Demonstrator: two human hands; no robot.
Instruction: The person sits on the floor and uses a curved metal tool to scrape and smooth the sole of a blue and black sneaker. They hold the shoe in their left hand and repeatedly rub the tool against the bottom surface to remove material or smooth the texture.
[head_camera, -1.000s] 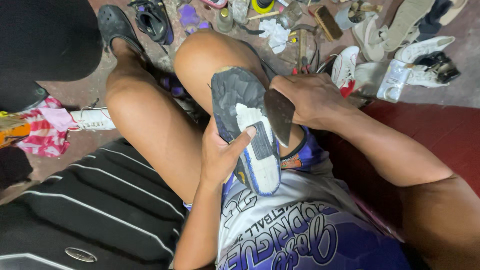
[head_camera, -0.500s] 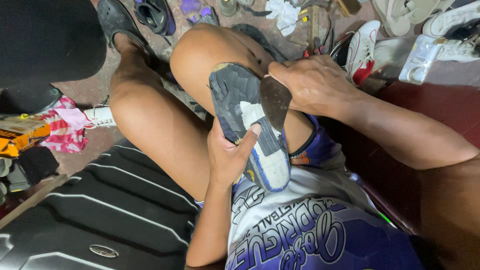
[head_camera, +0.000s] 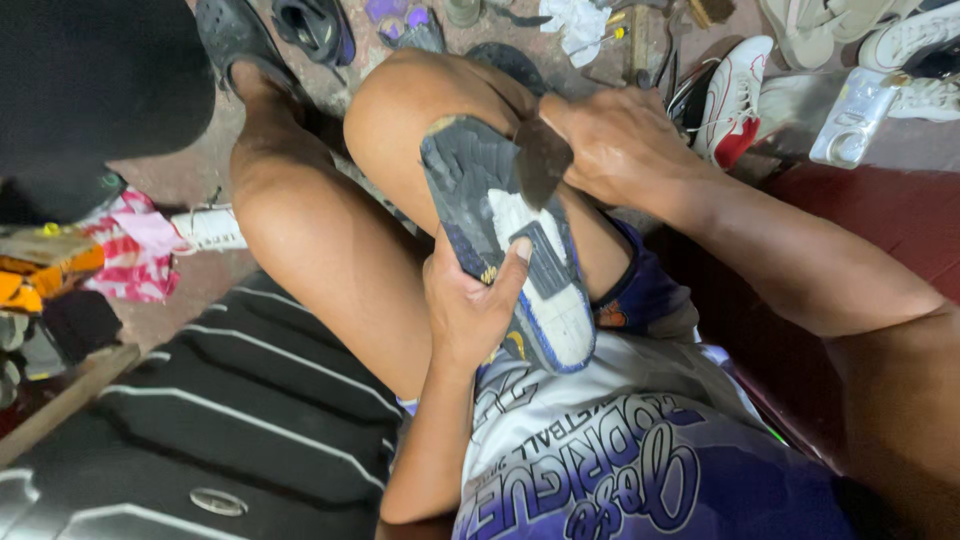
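A worn shoe (head_camera: 510, 250) rests sole-up against my right knee, its sole dark grey with a white patch and a blue edge. My left hand (head_camera: 465, 300) grips it from the left side, thumb pressed on the white patch. My right hand (head_camera: 610, 145) is closed around a dark flat blade (head_camera: 540, 165) whose end lies on the sole near the toe. My bare legs are bent, the left foot in a grey sandal (head_camera: 230, 35).
A black ribbed hard case (head_camera: 230, 430) lies at lower left. Shoes, a white sneaker with red (head_camera: 735, 95), a clear plastic bottle (head_camera: 850, 120), rags and small tools litter the floor ahead. A pink cloth (head_camera: 135, 255) and a wooden stick (head_camera: 65, 400) are at left.
The blade in my right hand has shifted slightly toward the toe end of the sole. My left hand keeps the same hold on the shoe.
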